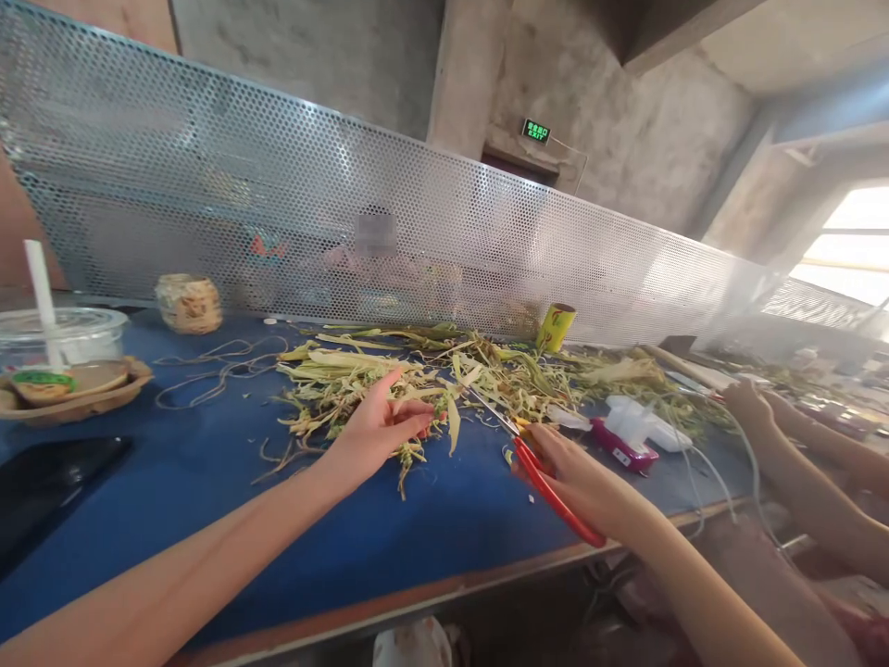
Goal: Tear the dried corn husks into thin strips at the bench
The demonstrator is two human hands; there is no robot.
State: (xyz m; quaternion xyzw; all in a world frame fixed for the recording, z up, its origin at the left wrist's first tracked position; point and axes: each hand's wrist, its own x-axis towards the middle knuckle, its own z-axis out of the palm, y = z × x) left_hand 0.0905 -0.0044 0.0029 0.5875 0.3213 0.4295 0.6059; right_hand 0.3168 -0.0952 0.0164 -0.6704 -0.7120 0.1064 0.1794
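Observation:
My left hand (pixel 389 417) is closed in a pinch on a dried plant sprig (pixel 444 408), whose pale leaf hangs down beside the fingertips. The index finger points up and away. In my right hand (pixel 569 468) is a pair of scissors (pixel 545 500) with red handles; its metal blades (pixel 492 406) point up and left, toward the sprig. I cannot tell whether the blades touch it. Behind both hands spreads a loose heap of dried yellow-green leaves and stems (pixel 333 375) on the blue tabletop (pixel 417 547).
To the left are a clear cup (pixel 76 333) with a straw, a cardboard tray (pixel 104 389), a black phone (pixel 56 482), string (pixel 229 366) and a jar (pixel 189 304). A perforated metal screen (pixel 312 204) stands behind. A yellow tube (pixel 556 326), a magenta box (pixel 625 454) and another person's hand (pixel 748 406) are right.

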